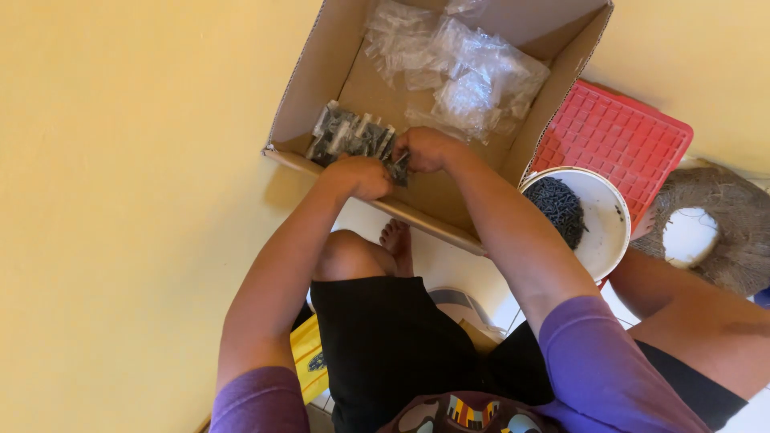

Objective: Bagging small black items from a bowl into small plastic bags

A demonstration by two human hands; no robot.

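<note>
Both hands meet over the near wall of an open cardboard box (321,76) that rests on its side against a yellow wall. The left hand (362,176) is curled closed, its fingers pinching a small clear packet of dark screws (399,166) at the box's edge. The right hand (427,148) is closed on the same packet from the other side, so the 2 hands touch it together. Just beside the left hand, inside the box, lies a stack of filled packets (350,135) — dark contents in clear plastic, packed in a tight row. Deeper in the box sits a loose heap of empty clear bags (465,68), well apart from the hands.

To the right of the box stands a white bucket (605,216) holding a mound of dark screws (559,207). A red plastic grid tray (618,136) lies behind the bucket — touching it, as far as can be seen. A bare foot (395,240) shows below the box.
</note>
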